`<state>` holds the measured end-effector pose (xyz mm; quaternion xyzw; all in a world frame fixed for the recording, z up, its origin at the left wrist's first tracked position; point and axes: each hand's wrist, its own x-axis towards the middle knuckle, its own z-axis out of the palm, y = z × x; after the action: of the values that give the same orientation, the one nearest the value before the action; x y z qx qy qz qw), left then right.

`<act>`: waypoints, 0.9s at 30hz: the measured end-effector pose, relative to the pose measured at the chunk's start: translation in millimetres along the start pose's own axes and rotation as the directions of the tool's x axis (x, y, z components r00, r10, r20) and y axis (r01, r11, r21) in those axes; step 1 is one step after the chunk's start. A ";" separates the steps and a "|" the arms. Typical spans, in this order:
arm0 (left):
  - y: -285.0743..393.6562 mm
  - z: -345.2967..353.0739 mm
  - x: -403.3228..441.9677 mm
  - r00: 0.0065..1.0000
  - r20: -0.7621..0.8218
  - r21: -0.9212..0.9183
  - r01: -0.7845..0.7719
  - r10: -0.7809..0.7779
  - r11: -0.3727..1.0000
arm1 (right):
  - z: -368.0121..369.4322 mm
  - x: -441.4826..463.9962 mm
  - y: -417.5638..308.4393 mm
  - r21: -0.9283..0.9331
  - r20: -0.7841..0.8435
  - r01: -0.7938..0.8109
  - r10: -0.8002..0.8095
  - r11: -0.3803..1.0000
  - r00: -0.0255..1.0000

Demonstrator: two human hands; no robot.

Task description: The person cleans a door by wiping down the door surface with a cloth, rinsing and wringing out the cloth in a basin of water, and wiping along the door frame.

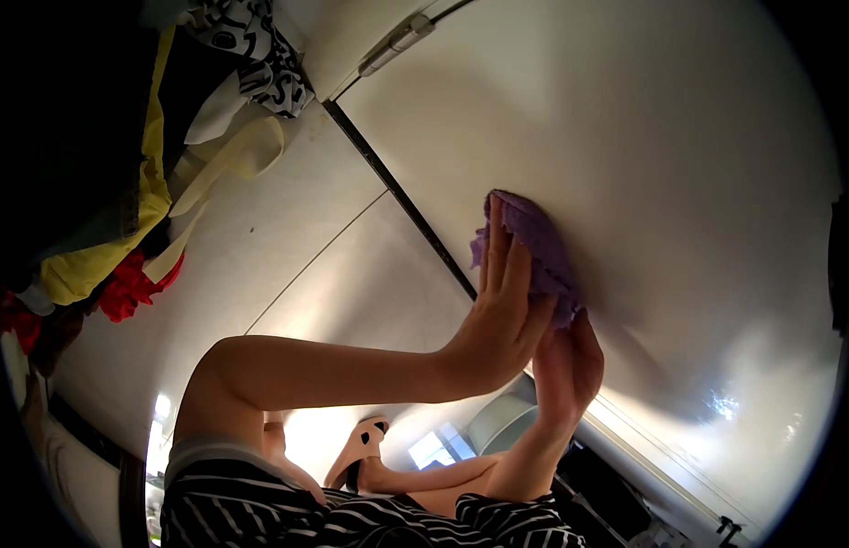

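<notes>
White panel (653,173) is the work surface; looks mid-wipe. Purple cloth (539,239) sits against it, under the left hand (497,315), fingers near straight, not gripping. Right hand (569,361) at cloth's lower end, grip unclear. Next stroke calls for even pressure.

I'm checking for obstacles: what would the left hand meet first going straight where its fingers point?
Past the purple cloth, the way for the left hand looks free along the pale panel to the picture's edge, though depth is unclear.
</notes>
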<state>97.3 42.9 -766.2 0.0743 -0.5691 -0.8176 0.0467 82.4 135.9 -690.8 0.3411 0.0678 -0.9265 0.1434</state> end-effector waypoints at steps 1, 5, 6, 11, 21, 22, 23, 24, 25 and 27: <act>-11.0 -2.2 2.1 1.000 -0.015 0.031 0.021 -0.021 0.999 | -5.4 13.2 -2.7 0.035 -0.025 -0.033 0.034 0.999 0.999; -75.6 -18.5 24.5 0.940 -0.285 -0.051 0.181 -0.188 0.982 | -55.8 86.0 4.3 -0.108 -0.114 -0.119 0.107 0.987 0.988; -94.3 -27.2 32.0 0.924 -0.294 -0.101 0.226 -0.247 0.969 | -71.5 103.3 8.2 -0.054 -0.091 -0.139 0.134 0.989 0.987; -171.3 -70.1 53.4 0.852 -0.233 -0.388 0.360 -0.468 0.848 | -136.7 162.3 20.6 -0.127 -0.105 -0.104 0.091 0.986 0.990; -4.3 4.6 -7.9 0.993 -0.096 -0.199 0.050 -0.070 0.979 | 7.6 -20.4 -7.9 -0.257 -0.046 -0.038 0.027 0.966 0.999; 19.6 8.6 -12.8 0.994 -0.020 -0.218 0.103 -0.110 0.970 | 28.4 -48.1 -5.6 -0.246 -0.050 -0.006 -0.007 0.969 0.999; 43.7 12.5 -18.4 0.991 0.057 -0.440 0.136 -0.123 0.887 | 44.7 -69.9 -5.0 -0.233 -0.053 0.028 -0.042 0.972 0.998; 58.6 14.5 -21.8 0.986 0.128 -0.431 0.150 -0.105 0.890 | 56.8 -84.0 -5.8 -0.244 -0.022 0.073 -0.081 0.967 0.996; 74.8 13.7 -18.6 0.970 0.189 -0.495 0.227 -0.151 0.839 | 64.4 -92.0 -9.8 -0.254 0.005 0.118 -0.121 0.960 0.993; 73.3 23.1 -17.6 0.971 0.149 -0.527 0.240 -0.189 0.815 | 68.1 -77.9 -17.8 -0.302 -0.058 0.086 -0.109 0.949 0.992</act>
<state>109.9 41.6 -688.5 0.0847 -0.3044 -0.9473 -0.0523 91.8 154.6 -587.9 0.3460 0.2292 -0.8983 0.1447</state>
